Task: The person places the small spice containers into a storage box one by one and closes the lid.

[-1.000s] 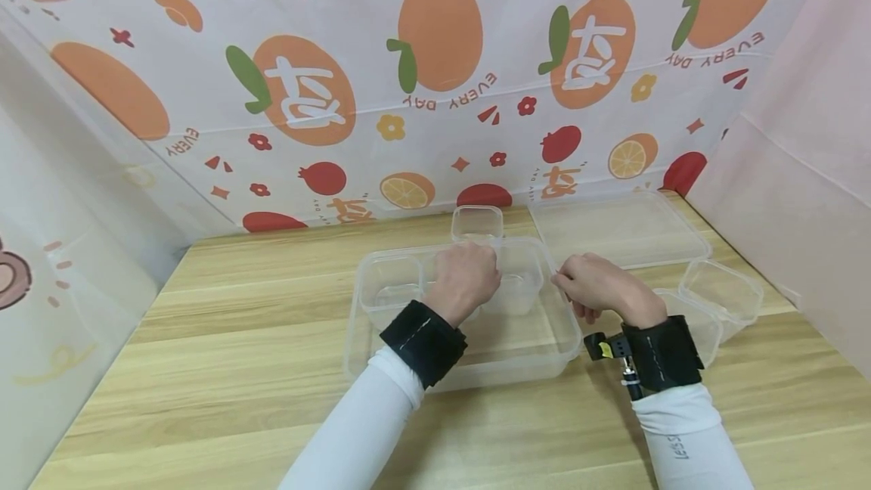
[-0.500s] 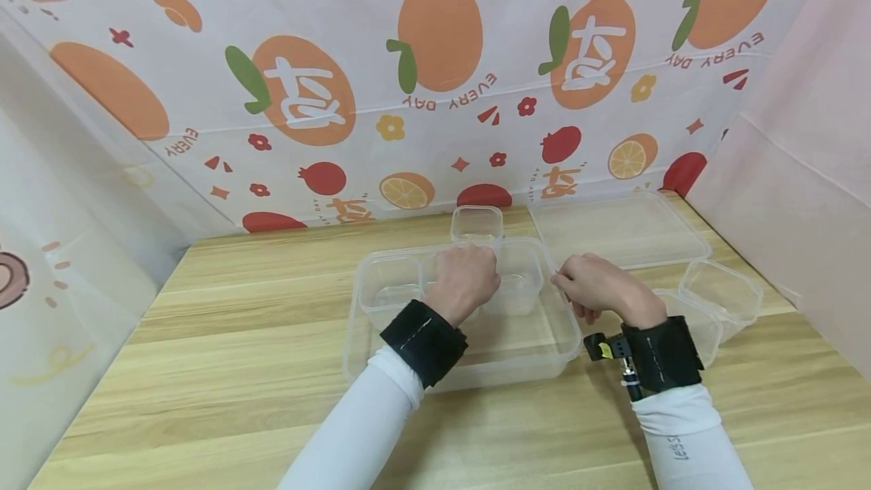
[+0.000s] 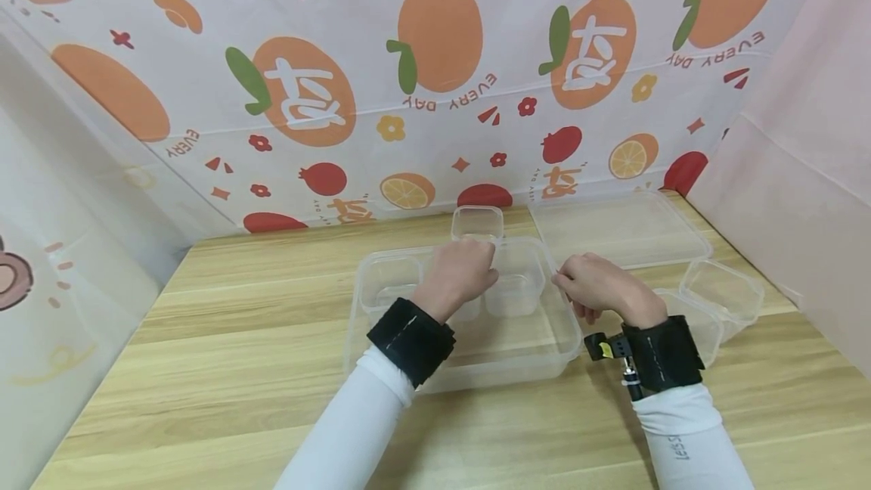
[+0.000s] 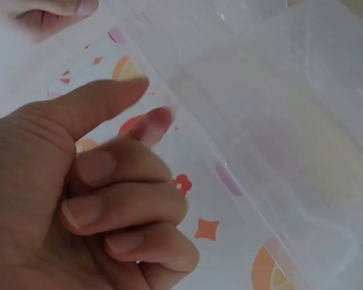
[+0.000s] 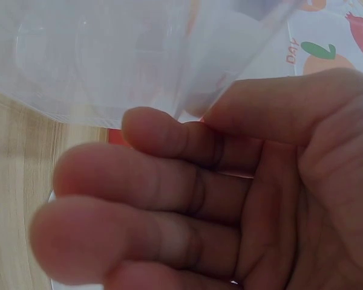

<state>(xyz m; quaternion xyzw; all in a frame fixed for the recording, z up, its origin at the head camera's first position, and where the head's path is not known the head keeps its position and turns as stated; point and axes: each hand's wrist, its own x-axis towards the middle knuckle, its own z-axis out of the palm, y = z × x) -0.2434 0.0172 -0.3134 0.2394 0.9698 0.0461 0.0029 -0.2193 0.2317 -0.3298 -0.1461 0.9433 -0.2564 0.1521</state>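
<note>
Tabletop [image 3: 224,369], pale and wood-grained, bears your large clear tub [image 3: 510,373], a rounded rectangle of thin plastic that should prove light, slightly springy and slick; opposite stretches of its rim look your safest hold. Behind it to the right lies the flat lid [image 3: 619,229], translucent and probably bendy, best taken by its edge. Inside the tub, toward its far side, sit a left box [image 3: 391,274] and a right box [image 3: 517,289], smooth and round-cornered; they should weigh little and slide easily, so pinch a wall. Right of the tub, two more boxes [image 3: 723,293] overlap in view, and a small box [image 3: 478,222] stands just behind it. Your right hand [image 3: 605,286] pinches the tub's right side between thumb and forefinger. Your left hand [image 3: 459,271], above the tub, curls loosely around nothing, thumb and forefinger apart beside clear plastic.
</note>
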